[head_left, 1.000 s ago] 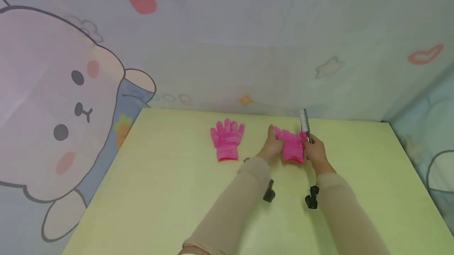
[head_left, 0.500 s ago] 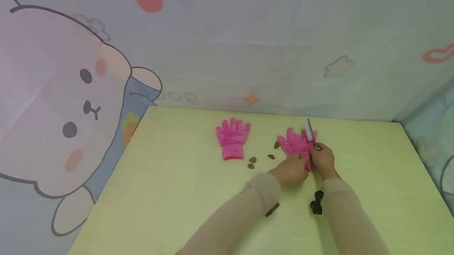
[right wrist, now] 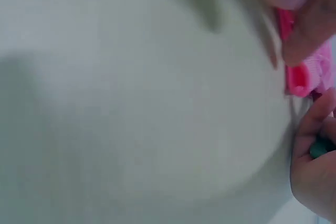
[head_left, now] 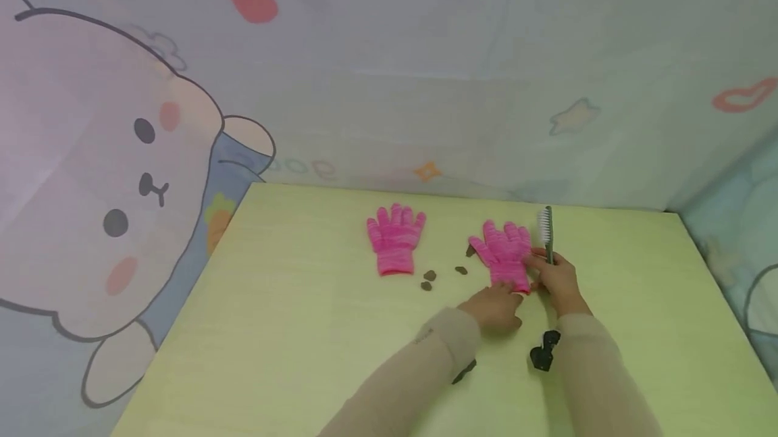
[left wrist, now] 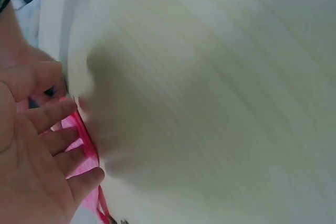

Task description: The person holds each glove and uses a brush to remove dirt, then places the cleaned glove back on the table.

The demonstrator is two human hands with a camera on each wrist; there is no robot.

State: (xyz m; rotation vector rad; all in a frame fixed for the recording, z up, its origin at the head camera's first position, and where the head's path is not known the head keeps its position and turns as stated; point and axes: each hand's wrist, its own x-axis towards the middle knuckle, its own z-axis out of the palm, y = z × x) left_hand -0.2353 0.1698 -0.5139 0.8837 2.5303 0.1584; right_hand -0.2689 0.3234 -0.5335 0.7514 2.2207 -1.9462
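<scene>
A pink knitted glove (head_left: 501, 251) lies flat on the table, its fingers pointing away and its cuff toward me. At that cuff is my left hand (head_left: 494, 307), its fingertips on the cuff edge; in the left wrist view its fingers (left wrist: 68, 156) are loosely extended over the pink knit. My right hand (head_left: 558, 280) grips the handle of a scrubbing brush (head_left: 549, 231), white bristles facing left, just right of the glove. Part of the brush's green handle (right wrist: 320, 148) shows inside the right hand (right wrist: 312, 182) in the right wrist view.
The matching pink glove (head_left: 396, 244) lies flat farther left. Several small brown pieces (head_left: 430, 275) are scattered between the two gloves. The pale yellow table (head_left: 273, 329) ends at a printed cloth (head_left: 377, 86) behind. A black device (head_left: 543, 350) sits at my right wrist.
The glove under my hands went from bunched up to flattened out. My left hand moved from its left side to the cuff. The brush moved right, off the glove, uncovering brown pieces.
</scene>
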